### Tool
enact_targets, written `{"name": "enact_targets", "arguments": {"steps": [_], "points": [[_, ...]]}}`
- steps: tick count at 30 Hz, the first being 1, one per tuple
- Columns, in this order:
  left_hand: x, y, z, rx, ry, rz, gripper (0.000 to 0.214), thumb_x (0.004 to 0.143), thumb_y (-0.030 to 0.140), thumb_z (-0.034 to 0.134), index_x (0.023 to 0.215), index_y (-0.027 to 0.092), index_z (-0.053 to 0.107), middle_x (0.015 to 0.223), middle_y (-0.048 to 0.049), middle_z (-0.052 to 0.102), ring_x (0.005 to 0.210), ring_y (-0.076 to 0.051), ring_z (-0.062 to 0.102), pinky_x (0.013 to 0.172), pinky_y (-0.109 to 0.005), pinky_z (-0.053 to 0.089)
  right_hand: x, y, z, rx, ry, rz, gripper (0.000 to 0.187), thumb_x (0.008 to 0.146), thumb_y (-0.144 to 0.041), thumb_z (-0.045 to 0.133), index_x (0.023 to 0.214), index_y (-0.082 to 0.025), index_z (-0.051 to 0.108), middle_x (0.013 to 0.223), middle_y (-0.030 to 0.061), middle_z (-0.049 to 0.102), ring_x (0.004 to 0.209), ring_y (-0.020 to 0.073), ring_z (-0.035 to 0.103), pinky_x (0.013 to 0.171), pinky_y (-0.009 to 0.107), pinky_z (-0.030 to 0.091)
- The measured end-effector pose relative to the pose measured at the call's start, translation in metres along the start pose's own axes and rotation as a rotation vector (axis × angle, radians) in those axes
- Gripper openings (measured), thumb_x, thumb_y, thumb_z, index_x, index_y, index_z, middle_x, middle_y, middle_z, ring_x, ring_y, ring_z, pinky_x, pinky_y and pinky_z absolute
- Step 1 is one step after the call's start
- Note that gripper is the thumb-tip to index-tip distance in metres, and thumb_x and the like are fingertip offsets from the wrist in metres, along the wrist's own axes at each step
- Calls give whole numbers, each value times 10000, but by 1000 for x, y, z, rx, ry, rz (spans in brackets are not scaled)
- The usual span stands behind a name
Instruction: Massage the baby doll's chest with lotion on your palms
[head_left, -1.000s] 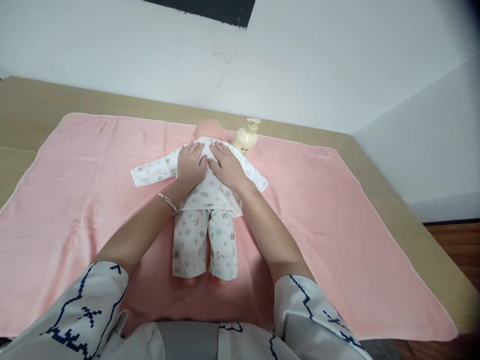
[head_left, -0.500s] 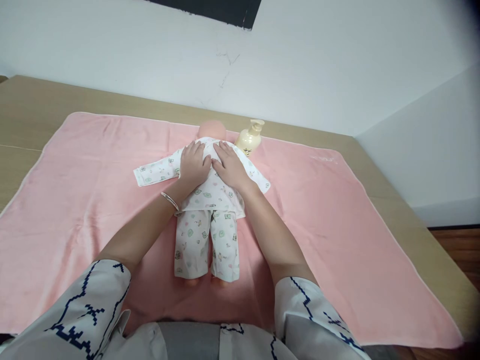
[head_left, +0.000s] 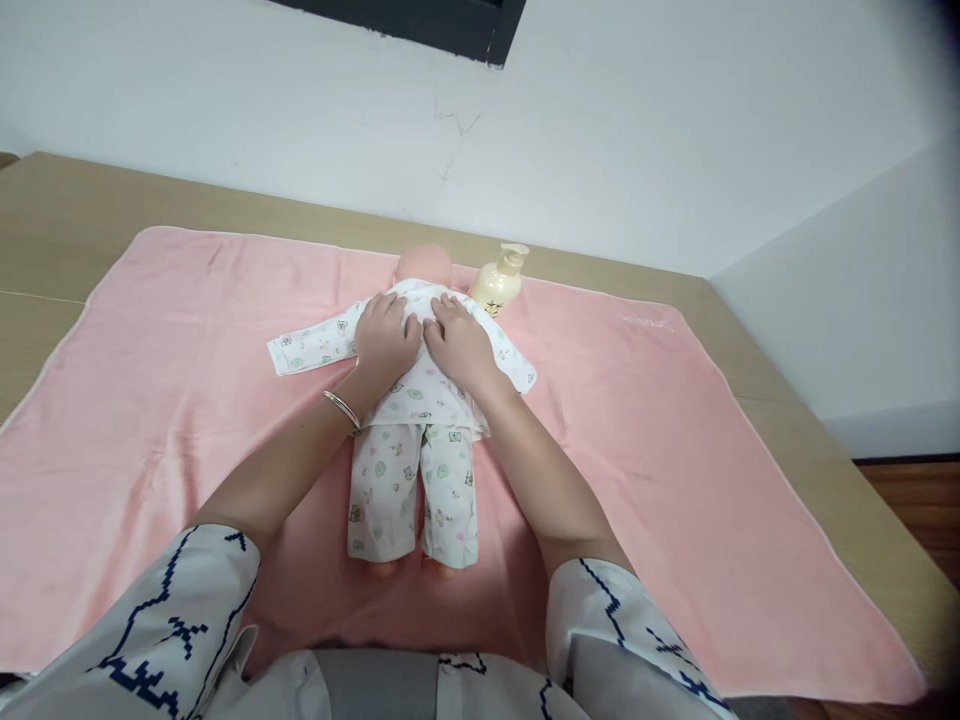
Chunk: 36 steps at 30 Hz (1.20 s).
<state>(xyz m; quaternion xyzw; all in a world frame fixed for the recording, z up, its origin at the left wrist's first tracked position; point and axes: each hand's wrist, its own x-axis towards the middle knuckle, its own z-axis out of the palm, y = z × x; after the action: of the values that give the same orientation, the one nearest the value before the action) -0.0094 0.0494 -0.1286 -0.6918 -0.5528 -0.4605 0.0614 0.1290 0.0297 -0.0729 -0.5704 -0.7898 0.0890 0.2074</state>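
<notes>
A baby doll point(head_left: 424, 400) lies stretched out on a pink blanket, its bald head point(head_left: 424, 264) pointing away from me and no face showing. It wears a white printed long-sleeved top and matching trousers point(head_left: 382, 490); the feet peek out below the hems. My left hand point(head_left: 388, 335) rests on the upper left of the doll's torso, fingers a little bent and apart. Beside it, my right hand point(head_left: 459, 340) lies on the upper right of the torso in the same way. Both thumbs point inward with a small gap between them. Neither hand grips anything.
A cream pump bottle point(head_left: 499, 282) stands just right of the doll's head. The pink blanket point(head_left: 637, 480) covers most of the wooden table point(head_left: 757, 380). A white wall point(head_left: 600, 150) rises behind the table's far edge.
Both hands have drawn slightly back toward me on the doll's torso, with the fingers more bent. The sleeve on the right has shifted a little. The bottle stays put.
</notes>
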Motion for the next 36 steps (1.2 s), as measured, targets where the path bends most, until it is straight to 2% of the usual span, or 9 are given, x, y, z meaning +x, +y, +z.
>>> {"name": "enact_targets", "arguments": {"steps": [3, 5, 8, 11, 14, 20, 27, 33, 36], "points": [[2, -4, 4, -38, -59, 2, 337, 879, 261, 482, 1141, 119, 640, 1237, -165, 669, 1220, -307, 578, 1098, -509, 427, 9, 14, 6, -17, -39, -46, 568, 984, -299, 403, 1493, -49, 376, 1587, 200, 318, 1505, 322, 238, 1238, 473, 212], [3, -4, 4, -71, -73, 39, 287, 886, 256, 477, 1091, 161, 653, 1201, -125, 693, 1197, -284, 596, 1107, -512, 411, 9, 13, 7, -39, -63, -71, 546, 994, -280, 368, 1499, -72, 372, 1601, 190, 295, 1510, 328, 218, 1234, 494, 210], [1, 0, -1, -78, -32, 82, 194, 894, 248, 474, 898, 199, 661, 1019, -84, 732, 1054, -252, 642, 1073, -499, 422, 0, -1, 6, -87, -48, -53, 498, 999, -226, 313, 1454, -72, 441, 1561, 199, 372, 1482, 317, 298, 1215, 494, 262], [-1, 4, -6, -71, 8, 74, 217, 901, 238, 455, 788, 198, 636, 915, -92, 718, 956, -243, 636, 946, -445, 493, -12, -17, 3, -136, -19, -7, 483, 989, -211, 319, 1403, -26, 487, 1498, 240, 448, 1439, 323, 380, 1189, 473, 321], [-2, 5, -7, -59, 20, -3, 205, 886, 234, 461, 877, 175, 658, 993, -117, 714, 993, -263, 622, 944, -451, 499, -13, -17, 3, -115, -16, 16, 494, 984, -239, 335, 1404, -31, 489, 1494, 228, 461, 1438, 332, 381, 1183, 485, 330], [1, 1, 0, -88, -78, -80, 326, 879, 262, 470, 1127, 142, 644, 1247, -138, 665, 1225, -296, 566, 1114, -504, 419, 5, 14, 15, 51, 12, -25, 575, 963, -358, 388, 1492, -134, 397, 1613, 136, 288, 1518, 309, 202, 1229, 547, 196], [1, 2, -2, -95, -113, -102, 339, 880, 258, 463, 1143, 127, 632, 1271, -161, 646, 1256, -304, 549, 1132, -500, 397, 2, 11, 18, 62, 44, -15, 561, 957, -361, 391, 1479, -158, 422, 1597, 115, 334, 1508, 300, 238, 1223, 545, 213], [-2, 2, -3, -25, -25, -126, 285, 846, 229, 483, 1052, 159, 667, 1163, -137, 683, 1130, -297, 597, 1041, -490, 466, 0, 4, 19, 23, 67, 40, 578, 954, -328, 388, 1476, -80, 413, 1570, 195, 357, 1494, 345, 255, 1212, 548, 232], [0, -1, 0, -60, -53, -73, 311, 855, 239, 485, 1097, 136, 649, 1223, -141, 669, 1211, -298, 570, 1102, -488, 431, 4, 10, 18, 27, 35, -11, 582, 955, -334, 395, 1486, -96, 400, 1590, 180, 324, 1504, 339, 230, 1222, 543, 201]]}}
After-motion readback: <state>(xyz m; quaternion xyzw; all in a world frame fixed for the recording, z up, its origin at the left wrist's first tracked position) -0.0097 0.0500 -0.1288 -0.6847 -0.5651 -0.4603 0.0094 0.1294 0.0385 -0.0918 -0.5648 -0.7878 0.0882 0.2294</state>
